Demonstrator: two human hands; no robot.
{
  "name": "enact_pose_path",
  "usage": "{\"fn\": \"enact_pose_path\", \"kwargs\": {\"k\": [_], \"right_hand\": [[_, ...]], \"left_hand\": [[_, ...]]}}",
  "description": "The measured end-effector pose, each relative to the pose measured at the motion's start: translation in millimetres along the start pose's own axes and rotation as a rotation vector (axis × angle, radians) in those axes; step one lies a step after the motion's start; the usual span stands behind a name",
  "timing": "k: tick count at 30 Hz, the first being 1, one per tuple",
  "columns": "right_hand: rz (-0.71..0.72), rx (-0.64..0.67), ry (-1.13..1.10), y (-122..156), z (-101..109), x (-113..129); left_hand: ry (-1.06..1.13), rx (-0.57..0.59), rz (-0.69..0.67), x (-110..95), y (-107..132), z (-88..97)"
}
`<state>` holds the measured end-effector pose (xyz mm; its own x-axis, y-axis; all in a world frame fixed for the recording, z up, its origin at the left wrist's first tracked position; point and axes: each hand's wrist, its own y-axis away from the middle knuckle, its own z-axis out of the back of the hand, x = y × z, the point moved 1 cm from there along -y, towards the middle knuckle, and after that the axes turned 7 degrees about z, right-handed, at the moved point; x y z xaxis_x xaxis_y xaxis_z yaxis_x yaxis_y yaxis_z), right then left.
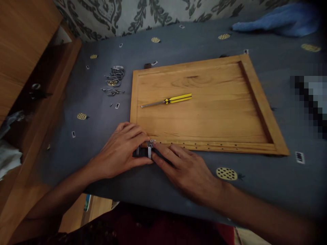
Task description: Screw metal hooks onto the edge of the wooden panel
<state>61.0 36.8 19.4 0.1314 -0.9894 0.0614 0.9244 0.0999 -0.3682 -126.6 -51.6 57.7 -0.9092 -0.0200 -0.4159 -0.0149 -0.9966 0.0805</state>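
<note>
A framed wooden panel (209, 112) lies on the dark cloth, with a row of small holes along its near edge. At its near left corner, my left hand (122, 149) grips a small metal fitting (150, 145) with a black strap-like part (140, 152) between thumb and fingers. My right hand (184, 166) closes on the same fitting from the other side, fingertips pressed to it. How the fitting meets the panel is partly hidden by my fingers. On the panel rests a screwdriver (176, 99) with a yellow and black handle, its tip pointing left.
Several metal hook-like pieces (113, 80) lie left of the panel, and a tiny loose piece (111, 105) sits below them. A blue cloth (281, 20) is bunched at the far right. Wooden furniture with an open shelf (38, 102) borders the left side.
</note>
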Motion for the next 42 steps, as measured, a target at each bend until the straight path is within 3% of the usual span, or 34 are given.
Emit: {"fn": "enact_pose_path", "kwargs": {"k": [9,12,15,17,22,24,27,33,38,40,42], "right_hand": [[0.004,0.013,-0.065,2,-2,0],[-0.014,-0.086,-0.144,5,3,-4],[-0.057,-0.23,-0.17,6,12,-24],[-0.115,-0.252,-0.117,3,18,-48],[-0.245,-0.029,0.074,-9,15,-107],[-0.248,0.022,0.069,-10,9,-118],[-0.265,-0.005,0.044,-9,3,-120],[-0.337,-0.184,-0.23,-9,18,-113],[-0.519,-0.68,-0.549,-27,61,-94],[-0.483,-0.726,-0.552,-36,80,-79],[-0.488,-0.69,-0.562,-44,94,-66]], "left_hand": [[0.023,-0.011,0.006,1,0,-1.6],[0.048,-0.01,0.016,0,0,-2.0],[0.059,-0.029,0.021,1,1,-4.9],[0.057,-0.045,0.014,2,2,-6.7],[0.038,-0.049,-0.007,3,1,-5.1],[0.03,-0.03,-0.002,3,1,-3.6],[0.026,-0.016,-0.002,3,0,-2.5],[0.03,-0.021,-0.004,4,0,-2.8],[0.052,-0.027,-0.004,4,0,-3.0],[0.059,-0.016,0.003,4,0,-2.7],[0.058,-0.01,0.006,4,0,-2.1]]}}
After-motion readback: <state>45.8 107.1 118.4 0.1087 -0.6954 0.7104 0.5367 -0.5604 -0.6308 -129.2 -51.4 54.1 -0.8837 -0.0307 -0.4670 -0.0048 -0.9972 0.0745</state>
